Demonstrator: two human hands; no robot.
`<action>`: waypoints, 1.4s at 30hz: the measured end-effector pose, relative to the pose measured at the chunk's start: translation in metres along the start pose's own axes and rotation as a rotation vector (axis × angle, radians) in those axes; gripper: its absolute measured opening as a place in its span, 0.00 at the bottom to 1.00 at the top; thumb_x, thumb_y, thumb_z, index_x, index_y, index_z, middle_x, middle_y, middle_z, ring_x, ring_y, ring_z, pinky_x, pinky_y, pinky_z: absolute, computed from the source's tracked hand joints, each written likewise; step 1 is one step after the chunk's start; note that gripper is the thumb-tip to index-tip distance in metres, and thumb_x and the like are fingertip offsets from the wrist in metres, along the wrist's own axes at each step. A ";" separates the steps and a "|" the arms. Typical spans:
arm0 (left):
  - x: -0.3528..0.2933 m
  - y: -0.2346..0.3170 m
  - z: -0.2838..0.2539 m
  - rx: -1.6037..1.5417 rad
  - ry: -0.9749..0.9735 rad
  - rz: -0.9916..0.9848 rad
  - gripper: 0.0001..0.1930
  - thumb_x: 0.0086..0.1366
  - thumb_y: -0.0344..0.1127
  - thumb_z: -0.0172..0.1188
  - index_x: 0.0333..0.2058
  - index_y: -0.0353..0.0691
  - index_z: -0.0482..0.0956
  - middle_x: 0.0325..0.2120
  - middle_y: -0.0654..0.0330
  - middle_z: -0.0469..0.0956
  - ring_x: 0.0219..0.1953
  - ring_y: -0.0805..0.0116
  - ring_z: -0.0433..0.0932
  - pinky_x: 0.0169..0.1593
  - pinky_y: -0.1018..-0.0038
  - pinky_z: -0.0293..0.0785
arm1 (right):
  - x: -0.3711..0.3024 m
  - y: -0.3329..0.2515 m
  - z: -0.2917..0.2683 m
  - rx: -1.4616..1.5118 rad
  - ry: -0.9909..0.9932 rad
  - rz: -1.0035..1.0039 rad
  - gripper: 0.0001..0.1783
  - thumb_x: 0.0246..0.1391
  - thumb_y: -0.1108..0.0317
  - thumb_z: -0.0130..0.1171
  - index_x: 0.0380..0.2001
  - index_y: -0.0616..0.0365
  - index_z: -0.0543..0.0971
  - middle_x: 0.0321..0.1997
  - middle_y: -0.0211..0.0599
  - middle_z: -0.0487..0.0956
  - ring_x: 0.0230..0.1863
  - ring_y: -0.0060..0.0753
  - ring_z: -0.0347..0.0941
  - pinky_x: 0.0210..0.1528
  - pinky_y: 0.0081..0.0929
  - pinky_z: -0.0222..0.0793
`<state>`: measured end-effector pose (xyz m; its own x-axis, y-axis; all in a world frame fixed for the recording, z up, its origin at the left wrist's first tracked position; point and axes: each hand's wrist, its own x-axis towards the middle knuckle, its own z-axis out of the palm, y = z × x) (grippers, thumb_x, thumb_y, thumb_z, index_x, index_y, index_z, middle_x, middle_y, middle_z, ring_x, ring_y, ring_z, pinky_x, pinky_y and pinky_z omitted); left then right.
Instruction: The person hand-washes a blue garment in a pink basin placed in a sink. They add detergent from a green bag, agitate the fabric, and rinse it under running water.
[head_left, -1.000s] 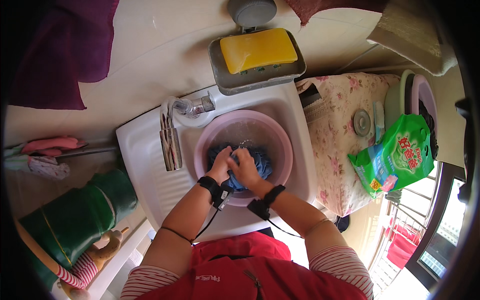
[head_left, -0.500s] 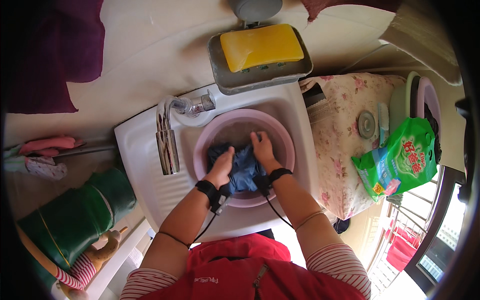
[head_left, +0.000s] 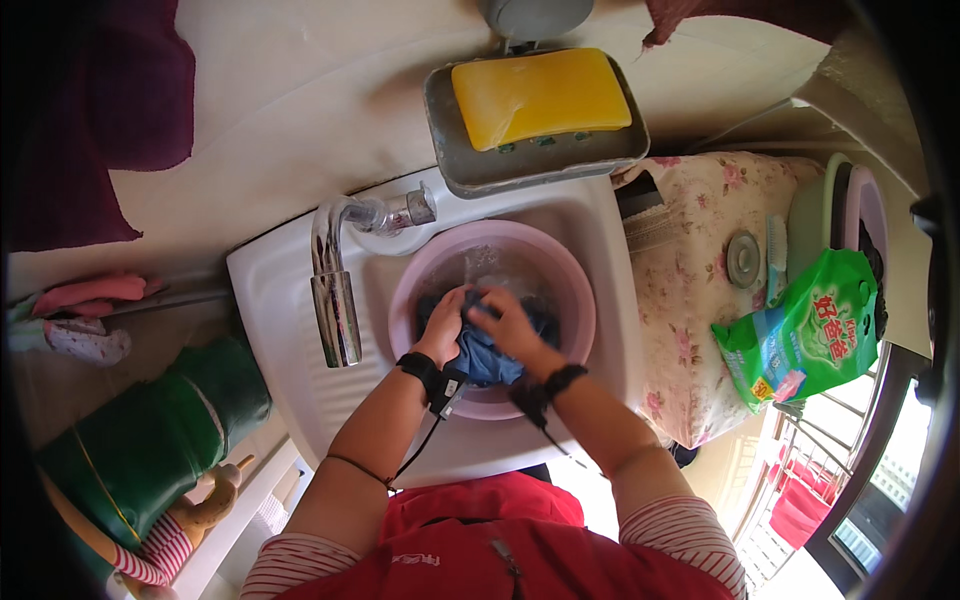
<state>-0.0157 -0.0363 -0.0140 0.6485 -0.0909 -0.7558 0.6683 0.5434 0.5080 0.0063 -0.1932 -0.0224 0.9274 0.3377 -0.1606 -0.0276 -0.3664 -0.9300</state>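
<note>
A pale wall stands behind a white sink, with a purple towel hanging at the left. A chrome tap rises at the sink's left side. Against the wall, above the back edge, a grey soap dish carries a big yellow bar of soap.

A pink basin sits in the sink, and a wet blue cloth lies bunched inside it, toward the near side, with water showing beyond. The left hand grasps the cloth from its left. The right hand has its fingers bent over a fold beside the left one, gripping the cloth too; those fingers are blurred, so how tightly they close is hard to tell. The two hands nearly meet over the basin's middle. Each wrist wears a black strap with a small box on it.

To the right, a flowered cover bears a round grey lid and a brush, lying side by side. A green bag is propped near them, in front of stacked tubs.
</note>
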 end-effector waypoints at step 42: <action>-0.007 -0.001 -0.005 0.083 0.010 -0.077 0.24 0.68 0.51 0.55 0.56 0.42 0.72 0.47 0.62 0.75 0.51 0.72 0.71 0.53 0.72 0.69 | 0.016 -0.015 -0.022 0.034 0.291 0.463 0.20 0.58 0.54 0.57 0.42 0.61 0.75 0.44 0.59 0.77 0.48 0.60 0.72 0.47 0.46 0.68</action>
<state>-0.0227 -0.0325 -0.0114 0.5907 -0.1209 -0.7978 0.7439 0.4646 0.4804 0.0298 -0.2012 -0.0040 0.8803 -0.1073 -0.4621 -0.4648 -0.3902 -0.7948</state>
